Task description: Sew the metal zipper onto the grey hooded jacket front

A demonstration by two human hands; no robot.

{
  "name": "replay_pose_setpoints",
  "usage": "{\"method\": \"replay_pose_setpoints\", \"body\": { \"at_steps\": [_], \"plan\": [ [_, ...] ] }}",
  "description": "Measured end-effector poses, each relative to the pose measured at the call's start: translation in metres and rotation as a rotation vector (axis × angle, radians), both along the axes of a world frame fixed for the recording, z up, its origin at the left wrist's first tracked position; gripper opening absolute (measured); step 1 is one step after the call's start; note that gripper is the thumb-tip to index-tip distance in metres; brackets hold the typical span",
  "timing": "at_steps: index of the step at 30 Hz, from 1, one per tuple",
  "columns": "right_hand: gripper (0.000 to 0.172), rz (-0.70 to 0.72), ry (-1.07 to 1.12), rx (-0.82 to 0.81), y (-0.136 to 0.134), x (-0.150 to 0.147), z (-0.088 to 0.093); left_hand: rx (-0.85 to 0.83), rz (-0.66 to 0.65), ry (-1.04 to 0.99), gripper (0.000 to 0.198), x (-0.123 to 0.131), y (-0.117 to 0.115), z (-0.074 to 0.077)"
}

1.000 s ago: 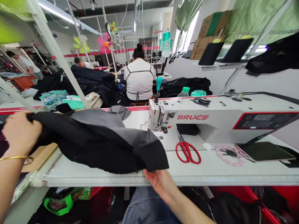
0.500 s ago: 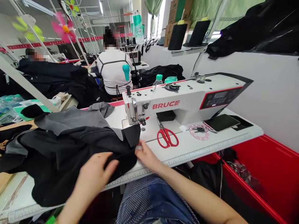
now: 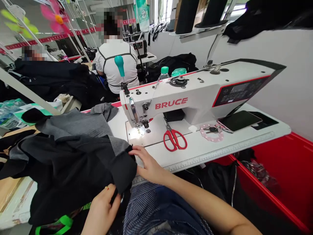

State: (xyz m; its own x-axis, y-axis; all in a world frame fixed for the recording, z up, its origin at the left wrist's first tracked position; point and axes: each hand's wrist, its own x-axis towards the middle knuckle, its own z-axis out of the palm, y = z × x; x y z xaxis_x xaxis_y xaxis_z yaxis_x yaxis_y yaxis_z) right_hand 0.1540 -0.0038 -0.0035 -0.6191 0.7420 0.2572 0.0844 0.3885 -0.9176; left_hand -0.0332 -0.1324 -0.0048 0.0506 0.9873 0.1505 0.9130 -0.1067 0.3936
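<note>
A black and grey garment (image 3: 68,153) lies bunched over the left part of the white sewing table (image 3: 220,148). My right hand (image 3: 145,164) grips its right edge near the table's front, just short of the needle plate (image 3: 137,132). My left hand (image 3: 104,209) pinches the garment's lower black edge below the table's front rim. The white BRUCE sewing machine (image 3: 195,98) stands behind, its lamp lighting the needle area.
Red scissors (image 3: 174,138), a pink ring with keys (image 3: 211,132) and a dark phone (image 3: 238,120) lie on the table under the machine arm. A red bin (image 3: 281,169) sits at the right. A person in white (image 3: 116,63) sits ahead with their back to me.
The garment has been drawn left and toward me, off the needle area. My left hand dropped from on top of the cloth to its lower edge. The view swung left and down.
</note>
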Motion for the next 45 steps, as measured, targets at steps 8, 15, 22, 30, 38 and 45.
{"method": "replay_pose_setpoints", "body": {
  "at_steps": [8, 15, 22, 30, 38, 45],
  "plan": [
    [0.022, 0.208, -0.179, 0.265, 0.061, -0.055, 0.03, 0.297, 0.467, 0.053, 0.064, 0.026, 0.022, 0.01],
    [0.013, 0.09, -0.098, 0.143, 0.038, -0.06, 0.03, 0.254, 0.307, 0.205, 0.067, 0.038, 0.07, 0.018],
    [0.032, 0.3, -0.169, 0.146, 0.072, -0.034, 0.008, -0.001, 0.375, -0.302, 0.029, 0.002, 0.069, 0.011],
    [0.019, 0.353, -0.251, 0.425, -0.003, -0.036, 0.048, -0.014, 0.199, -0.536, 0.064, -0.02, 0.03, 0.036],
    [0.015, 0.15, -0.203, 0.378, -0.002, -0.022, 0.046, -0.232, 0.102, -0.427, 0.013, -0.03, 0.044, 0.062],
    [0.024, 0.141, -0.207, 0.471, -0.014, -0.013, 0.063, -0.055, 0.355, -0.856, 0.005, -0.007, 0.033, 0.073]
  ]
}}
